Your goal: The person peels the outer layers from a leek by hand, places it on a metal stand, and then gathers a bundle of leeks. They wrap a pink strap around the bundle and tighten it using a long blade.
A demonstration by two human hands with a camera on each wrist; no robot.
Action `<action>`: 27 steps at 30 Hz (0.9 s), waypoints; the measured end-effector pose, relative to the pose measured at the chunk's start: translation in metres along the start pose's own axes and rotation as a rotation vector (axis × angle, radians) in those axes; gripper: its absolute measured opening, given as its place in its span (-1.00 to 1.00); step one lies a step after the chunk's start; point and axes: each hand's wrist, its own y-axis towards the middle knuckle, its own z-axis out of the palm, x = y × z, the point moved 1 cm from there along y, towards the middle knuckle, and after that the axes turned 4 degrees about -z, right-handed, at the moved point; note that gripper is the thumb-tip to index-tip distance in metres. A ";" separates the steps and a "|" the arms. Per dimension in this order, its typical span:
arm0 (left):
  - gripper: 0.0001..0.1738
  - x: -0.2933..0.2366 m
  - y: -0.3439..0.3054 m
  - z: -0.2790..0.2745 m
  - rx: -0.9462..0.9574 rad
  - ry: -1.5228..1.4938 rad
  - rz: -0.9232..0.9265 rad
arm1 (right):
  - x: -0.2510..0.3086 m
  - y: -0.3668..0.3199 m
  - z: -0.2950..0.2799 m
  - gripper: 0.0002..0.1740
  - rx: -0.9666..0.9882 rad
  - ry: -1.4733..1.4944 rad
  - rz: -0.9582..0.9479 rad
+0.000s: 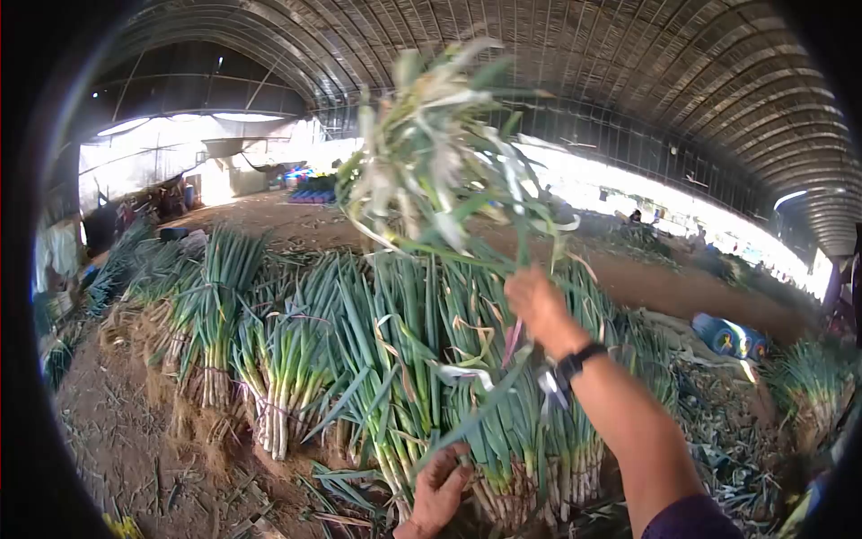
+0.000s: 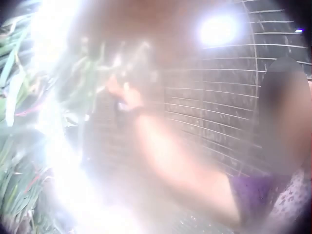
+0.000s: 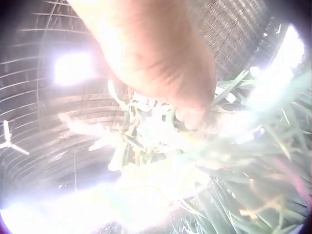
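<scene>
The row (image 1: pixel 296 350) of tied green-onion bundles stood upright on the dirt, white stalks down and leaves up, and the work was at its near end. There the bundle (image 1: pixel 512 449) closest to the person was being stripped of loose leaves, as far as one could judge. A tuft (image 1: pixel 431 153) of pale and green leaves was held high above the row, well clear of the bundle. The right hand (image 1: pixel 537 301) had its fingers closed round the tuft's lower ends, arm raised, with a watch (image 1: pixel 575 362) on the wrist. The left hand (image 1: pixel 440 490) sat low at the bundle's base, fingers curled against the stalks; whether it truly gripped them could not be told. The next move would call for getting rid of the tuft away from the clean row while the left hand kept the bundle from tipping.

The shed (image 1: pixel 628 54) was a long arched tunnel of ribbed framing, bright at its open sides and far end. The ground (image 1: pixel 117 440) was bare earth littered with trimmings. Blue containers (image 1: pixel 727 337) lay to the right, beyond the row.
</scene>
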 end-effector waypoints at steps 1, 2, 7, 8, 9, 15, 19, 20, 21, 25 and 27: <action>-0.70 0.025 -0.006 -0.003 -0.018 -0.033 -0.072 | -0.015 -0.030 -0.022 -0.66 0.046 -0.037 0.039; -0.69 0.051 -0.012 -0.005 0.019 -0.057 -0.136 | -0.026 -0.070 -0.044 -0.71 0.034 -0.066 0.075; -0.56 0.166 -0.053 0.004 0.355 0.211 -0.210 | -0.022 -0.299 -0.224 -0.61 -0.279 -0.360 0.165; -0.50 0.192 -0.061 0.008 0.397 0.368 -0.378 | -0.014 -0.356 -0.274 -0.63 -0.396 -0.330 0.127; -0.53 0.166 -0.068 0.028 0.490 0.458 -0.610 | -0.006 -0.414 -0.322 -0.64 -0.500 -0.299 0.087; -0.51 0.262 -0.098 0.057 0.782 0.789 -0.795 | -0.023 -0.863 -0.483 -0.72 -1.621 -0.578 0.173; -0.53 0.291 -0.106 0.067 0.786 1.030 -0.713 | -0.119 -1.066 -0.426 -0.72 -1.958 -0.579 0.539; -0.58 0.338 -0.102 0.039 0.754 0.975 -0.779 | -0.151 -1.094 -0.406 -0.72 -2.004 -0.511 0.571; -0.60 0.335 -0.106 0.048 0.709 0.950 -0.856 | -0.183 -1.113 -0.391 -0.72 -2.039 -0.357 0.494; -0.65 0.353 -0.142 0.057 0.406 0.906 -1.183 | -0.270 -1.139 -0.368 -0.70 -1.853 0.128 -0.031; -0.65 0.359 -0.163 0.074 0.511 0.998 -1.194 | -0.261 -1.124 -0.363 -0.70 -1.773 -0.601 0.835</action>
